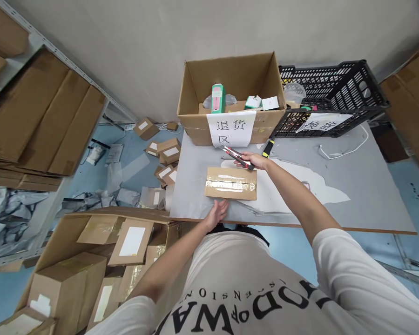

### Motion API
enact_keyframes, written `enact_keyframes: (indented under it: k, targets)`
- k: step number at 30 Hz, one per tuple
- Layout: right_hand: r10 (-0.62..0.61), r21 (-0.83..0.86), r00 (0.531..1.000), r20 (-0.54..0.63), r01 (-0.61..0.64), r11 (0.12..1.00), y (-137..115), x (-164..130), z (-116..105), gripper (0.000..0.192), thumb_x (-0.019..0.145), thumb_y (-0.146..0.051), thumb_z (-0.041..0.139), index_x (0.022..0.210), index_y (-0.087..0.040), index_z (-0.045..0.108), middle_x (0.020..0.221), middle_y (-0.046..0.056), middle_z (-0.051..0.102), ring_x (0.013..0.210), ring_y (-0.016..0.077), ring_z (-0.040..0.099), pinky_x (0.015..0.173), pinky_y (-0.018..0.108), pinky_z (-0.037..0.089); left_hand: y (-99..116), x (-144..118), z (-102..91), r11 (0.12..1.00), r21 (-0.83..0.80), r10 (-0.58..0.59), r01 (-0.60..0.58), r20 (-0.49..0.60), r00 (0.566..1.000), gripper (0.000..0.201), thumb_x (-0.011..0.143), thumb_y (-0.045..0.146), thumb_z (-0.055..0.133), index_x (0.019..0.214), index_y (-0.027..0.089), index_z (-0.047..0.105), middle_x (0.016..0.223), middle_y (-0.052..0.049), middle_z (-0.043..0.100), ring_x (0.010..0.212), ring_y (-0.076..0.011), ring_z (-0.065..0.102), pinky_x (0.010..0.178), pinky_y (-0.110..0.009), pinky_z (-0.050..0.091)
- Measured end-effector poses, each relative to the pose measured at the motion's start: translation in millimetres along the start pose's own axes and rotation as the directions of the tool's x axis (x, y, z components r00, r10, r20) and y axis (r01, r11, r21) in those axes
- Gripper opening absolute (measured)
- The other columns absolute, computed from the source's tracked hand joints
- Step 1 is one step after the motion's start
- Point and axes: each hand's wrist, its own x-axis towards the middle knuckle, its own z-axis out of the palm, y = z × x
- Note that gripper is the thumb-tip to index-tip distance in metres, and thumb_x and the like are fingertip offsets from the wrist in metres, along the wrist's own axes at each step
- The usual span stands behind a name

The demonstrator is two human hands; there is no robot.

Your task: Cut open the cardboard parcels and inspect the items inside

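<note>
A small taped cardboard box [230, 184] lies on the table near its front edge, with shiny tape along its top. My right hand [254, 160] is closed around a red and black box cutter [238, 157], just behind the box's far edge. By the near side of the box, my left hand [217, 213] has its fingers stretched out. It is at or very close to the box's lower edge; whether it touches I cannot tell. White paper sheets [293, 184] lie under and beside the box.
Behind stands a large open carton [195, 128] with small boxes inside. Right of it is a black plastic crate [342, 93]. A yellow and black tool [268, 148] and a white cable [345, 153] lie on the table [373, 200]. At lower left, a big carton [59, 232] holds several parcels.
</note>
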Motion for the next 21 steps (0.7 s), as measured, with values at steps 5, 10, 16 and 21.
enact_keyframes:
  k: [5,10,16,21]
  targets:
    - [-0.194,-0.033,0.954,-0.229,0.192,0.981,25.8,-58.5,-38.2,0.024,0.086,-0.03,0.056,0.107,-0.02,0.052,0.097,0.009,0.069,0.081,0.0188,0.069,0.074,0.033,0.055,31.7,-10.3,-43.1,0.878,0.473,0.197,-0.074,-0.216,0.956,0.063,0.067,0.064,0.064,0.108,0.016,0.065,0.125,-0.014,0.059,0.123,-0.0346,0.047,0.107,-0.05,0.027]
    - [-0.26,-0.126,0.836,-0.483,0.227,0.966,93.7,-128.7,-46.3,0.045,0.078,-0.049,0.06,0.111,-0.022,0.046,0.102,0.008,0.066,0.056,0.011,0.061,0.053,0.028,0.053,66.5,-13.8,-64.5,0.544,0.839,0.478,0.009,-0.319,0.818,0.069,0.069,0.064,0.061,0.118,0.015,0.059,0.119,-0.017,0.061,0.116,-0.034,0.053,0.102,-0.047,0.036]
    - [-0.176,-0.066,0.849,-0.498,0.165,0.984,155.8,-168.3,-18.1,0.063,0.075,-0.056,0.058,0.125,-0.021,0.042,0.094,0.007,0.065,0.044,0.0076,0.049,0.036,0.022,0.038,105.8,14.6,-51.1,0.156,0.975,0.49,-0.156,0.061,0.87,0.133,0.047,0.064,0.076,0.148,0.014,0.006,0.153,-0.021,0.011,0.14,-0.0357,0.014,0.11,-0.048,0.024]
    - [-0.181,-0.02,0.865,-0.467,0.195,0.981,160.3,-168.9,-2.8,0.065,0.075,-0.056,0.058,0.129,-0.022,0.043,0.089,0.005,0.065,0.042,0.0068,0.046,0.035,0.021,0.034,121.3,41.8,-45.2,0.001,0.952,0.319,-0.307,0.29,0.902,0.154,0.032,0.067,0.079,0.146,0.008,-0.005,0.151,-0.027,-0.009,0.139,-0.0403,-0.004,0.109,-0.05,0.022]
